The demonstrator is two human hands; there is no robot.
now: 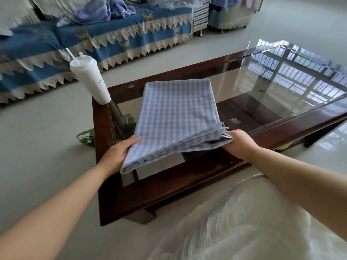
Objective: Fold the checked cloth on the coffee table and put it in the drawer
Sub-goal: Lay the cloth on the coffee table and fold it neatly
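The blue-and-white checked cloth (pixel 176 117) is folded into a thick rectangle of several layers. Its near end is lifted off the glass top of the coffee table (pixel 262 102) while its far end is still low over the glass. My left hand (pixel 118 152) grips the near left corner, thumb on top and fingers underneath. My right hand (pixel 238 143) holds the near right corner from below, where the layered edges fan out. No drawer is plainly visible; a pale panel shows under the glass below the cloth.
A tall white cup (pixel 90 81) with a straw stands on the table's far left corner. A green bag (pixel 88 136) lies on the floor under that corner. A blue-covered sofa (pixel 93 40) runs along the far side. White fabric (pixel 253 222) covers my lap.
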